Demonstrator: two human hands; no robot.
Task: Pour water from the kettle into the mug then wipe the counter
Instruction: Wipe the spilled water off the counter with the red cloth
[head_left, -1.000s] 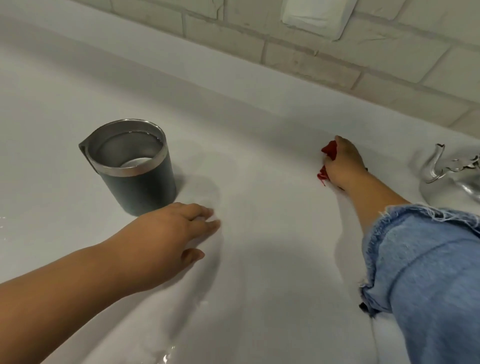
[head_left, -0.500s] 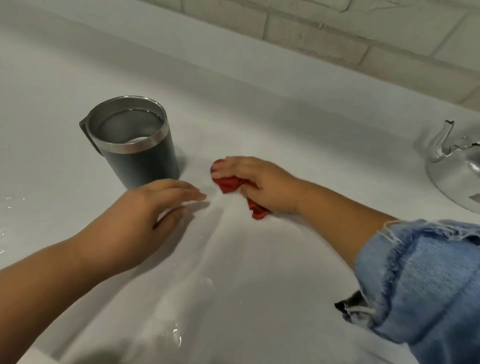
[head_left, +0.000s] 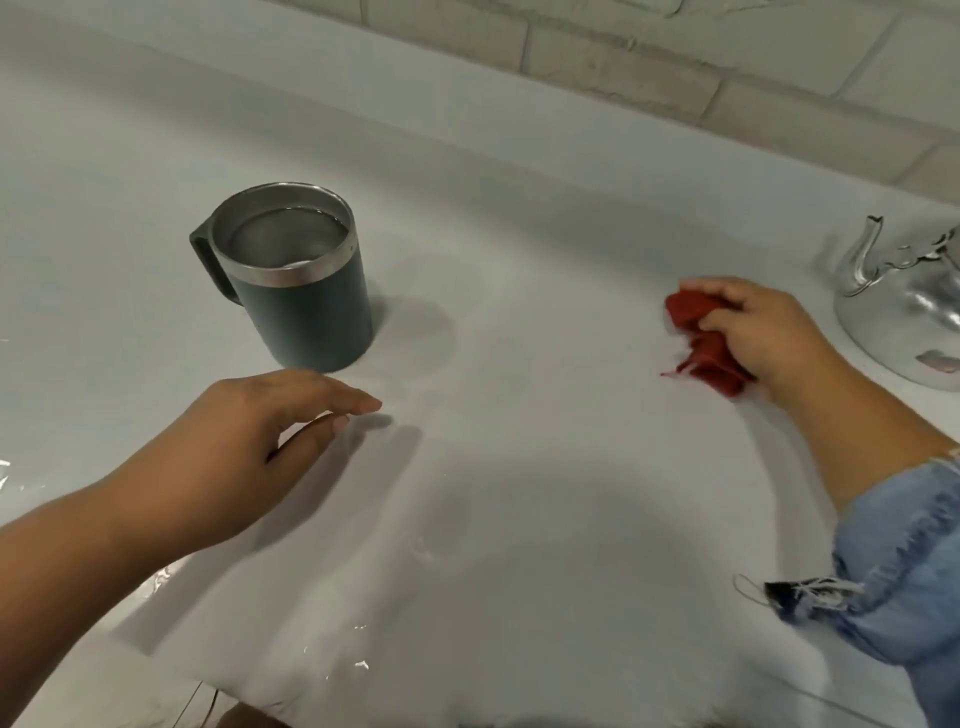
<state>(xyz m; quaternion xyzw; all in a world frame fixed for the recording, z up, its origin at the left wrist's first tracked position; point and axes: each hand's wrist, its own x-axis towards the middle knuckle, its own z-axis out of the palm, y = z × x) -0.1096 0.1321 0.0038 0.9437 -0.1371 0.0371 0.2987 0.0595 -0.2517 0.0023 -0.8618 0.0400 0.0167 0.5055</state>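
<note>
Dark mug (head_left: 306, 280) with steel rim, upright at upper left of centre on the pale counter (head_left: 519, 493); handle turned toward the left edge of the frame; water visible inside, below the rim. Left hand (head_left: 249, 441) at lower left of centre, just below the mug and apart from it, palm down, fingers (head_left: 358, 402) extended and released, holding nothing, tips at or just above the surface — contact not clear. Right hand (head_left: 763, 332) at right of centre, clenched around a crumpled red cloth (head_left: 701, 338), cloth pressed onto the counter, part of it bulging out to the left of the fist and a frayed tail trailing below it. Silver kettle (head_left: 904, 312) at the right edge, partly cut off by the frame, spout curving up toward the top of the picture, near the right hand but apart from it. Rolled, frayed denim sleeve (head_left: 909, 571) at lower right. Small glints of water (head_left: 358, 662) near the bottom centre and at the far left edge. Pale brick wall (head_left: 623, 67) across the top of the frame, behind the counter's raised back edge.
</note>
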